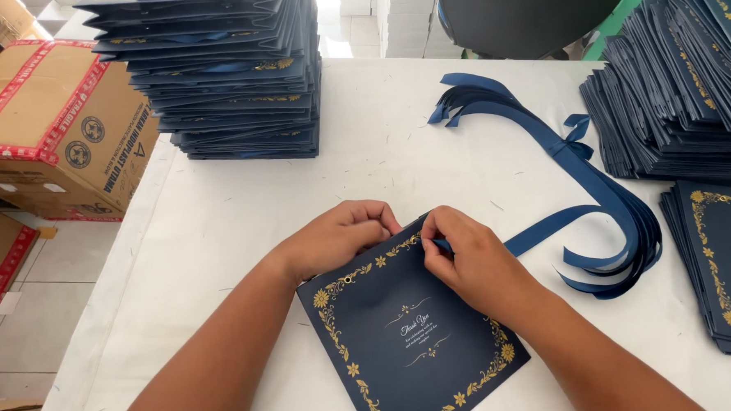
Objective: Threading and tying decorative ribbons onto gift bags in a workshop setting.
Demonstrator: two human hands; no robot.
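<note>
Flat navy paper bag [413, 339], gold floral border, top edge and blue ribbon [545, 226] in both hands' pinching grip.

We have a single view, from a camera on the person's head, looking steeply down and forward across the white table [433, 163]. It sits close above the left hand [335, 237] and right hand [474, 264], and reaches the far edge and the cardboard boxes [57, 118] at left.
</note>
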